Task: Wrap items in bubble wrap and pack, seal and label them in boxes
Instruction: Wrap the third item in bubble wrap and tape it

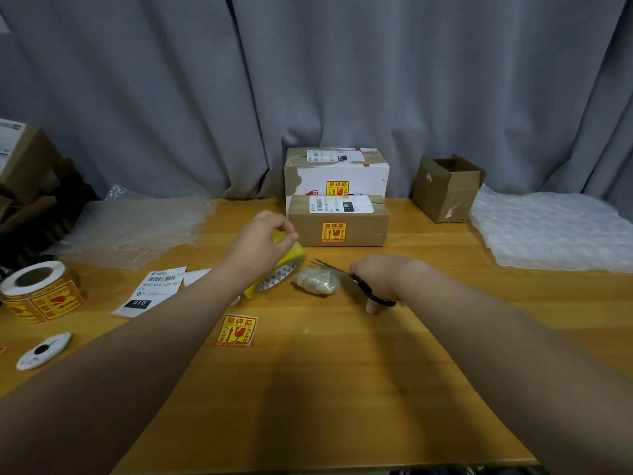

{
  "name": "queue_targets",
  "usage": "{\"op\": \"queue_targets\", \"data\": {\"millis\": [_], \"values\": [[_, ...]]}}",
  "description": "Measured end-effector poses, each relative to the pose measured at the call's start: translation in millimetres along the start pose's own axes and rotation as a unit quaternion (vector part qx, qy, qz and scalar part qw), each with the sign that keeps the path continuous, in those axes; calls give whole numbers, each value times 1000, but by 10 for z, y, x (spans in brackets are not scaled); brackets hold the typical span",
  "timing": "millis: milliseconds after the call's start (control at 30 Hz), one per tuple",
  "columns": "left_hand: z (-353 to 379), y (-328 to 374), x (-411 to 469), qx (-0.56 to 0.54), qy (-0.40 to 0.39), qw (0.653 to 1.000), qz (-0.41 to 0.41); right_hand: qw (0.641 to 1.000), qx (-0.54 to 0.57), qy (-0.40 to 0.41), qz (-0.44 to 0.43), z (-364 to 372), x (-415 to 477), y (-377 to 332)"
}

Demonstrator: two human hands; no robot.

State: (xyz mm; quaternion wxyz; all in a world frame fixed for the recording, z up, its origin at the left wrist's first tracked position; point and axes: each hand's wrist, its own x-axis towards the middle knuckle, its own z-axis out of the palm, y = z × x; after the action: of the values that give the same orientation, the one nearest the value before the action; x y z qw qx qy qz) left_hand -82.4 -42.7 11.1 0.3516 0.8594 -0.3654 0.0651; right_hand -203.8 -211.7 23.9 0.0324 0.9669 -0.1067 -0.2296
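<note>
My left hand (263, 243) grips a yellow tape roll (279, 269), tilted on the wooden table (342, 389). My right hand (383, 277) holds black-handled scissors (346, 274), blades pointing left above a small bubble-wrapped item (318, 281) lying between both hands. An open empty cardboard box (445, 188) stands at the back right. Two sealed, labelled boxes sit at the back centre: a brown one (339, 222) in front of a white-fronted one (337, 171).
Bubble wrap sheets lie at the left (137, 228) and the right (555, 231). A fragile-sticker roll (39, 291), shipping labels (154, 291), a loose fragile sticker (236, 330) and a small white oval object (44, 349) are on the left half. Boxes stack at far left (24, 162).
</note>
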Motion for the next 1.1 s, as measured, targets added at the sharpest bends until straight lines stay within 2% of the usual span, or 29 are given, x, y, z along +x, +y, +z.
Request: {"op": "queue_targets", "data": {"millis": [233, 333, 400, 433, 467, 500, 533, 567, 600, 633, 700, 767, 867, 933, 1000, 1100], "values": [[-17, -27, -33, 6, 3, 1000, 0, 996, 0, -79, 32, -11, 10, -90], [-15, -37, -42, -2, 5, 1000, 9, 990, -43, -130, 40, -64, -14, -109], [-19, -42, -48, -11, 10, 1000, 10, 988, -63, -135, 36, -116, -51, -91], [-20, -45, -51, -16, 14, 1000, 7, 993, -61, -101, 30, -137, -50, -84], [-20, -54, -51, -23, 19, 1000, 5, 998, -45, -24, 26, -161, -40, -78], [-19, -62, -53, -31, 25, 999, 1, 995, 0, 95, 26, -177, -6, -79], [-21, -67, -55, -37, 28, 999, -4, 970, 85, 226, 20, -185, 41, -106], [-20, -71, -63, -41, 31, 999, -8, 925, 201, 323, 0, -191, 74, -160], [-19, -75, -71, -43, 35, 998, -11, 876, 320, 359, -32, -222, 81, -238], [-15, -76, -81, -45, 39, 998, -14, 842, 414, 341, -59, -251, 86, -325], [-8, -70, -110, -49, 46, 998, -15, 808, 518, 273, -64, -253, 118, -471], [-10, -68, -135, -54, 52, 997, -13, 784, 574, 233, -46, -218, 171, -544], [-6, -85, -166, -54, 36, 998, -1, 738, 626, 247, -40, -178, 238, -605], [13, -83, -179, -55, 20, 998, -3, 753, 587, 295, -41, -203, 245, -625], [32, -74, -172, -59, 15, 998, -12, 786, 502, 355, -62, -270, 205, -645], [36, -57, -145, -67, 6, 997, -21, 815, 430, 377, -93, -346, 173, -616]]}}
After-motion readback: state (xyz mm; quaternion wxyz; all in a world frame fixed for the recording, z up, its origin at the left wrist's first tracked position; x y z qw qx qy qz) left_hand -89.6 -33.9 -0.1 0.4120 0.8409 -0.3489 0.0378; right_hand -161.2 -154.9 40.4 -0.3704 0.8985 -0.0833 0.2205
